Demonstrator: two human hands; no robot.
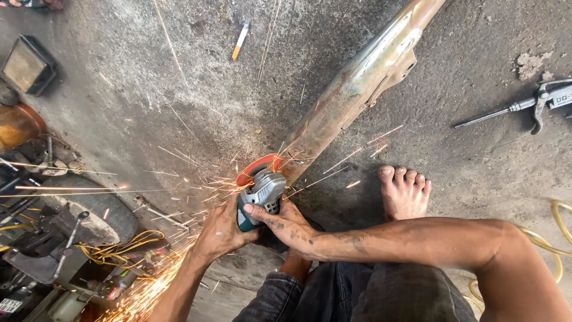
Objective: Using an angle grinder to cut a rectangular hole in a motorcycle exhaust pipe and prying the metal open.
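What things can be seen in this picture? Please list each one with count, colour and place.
angle grinder: one, grey and green, centre, throwing sparks
metal pipe: one, rusty brown, from centre to top right
cigarette: one, white and orange, top centre on floor
air blow gun: one, grey, right edge
hose: one, yellow, lower right
tyre: one, black, left
wires: several, yellow, lower left
bare foot: one, right of centre
left hand: one, grip on grinder body
right hand: one, grip on grinder

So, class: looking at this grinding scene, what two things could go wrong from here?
Sparks spray toward the yellow cables and clutter, which might scorch or ignite. The bare foot rests close to the angle grinder cutting the metal pipe; both hands are bare, so a slip could injure them.
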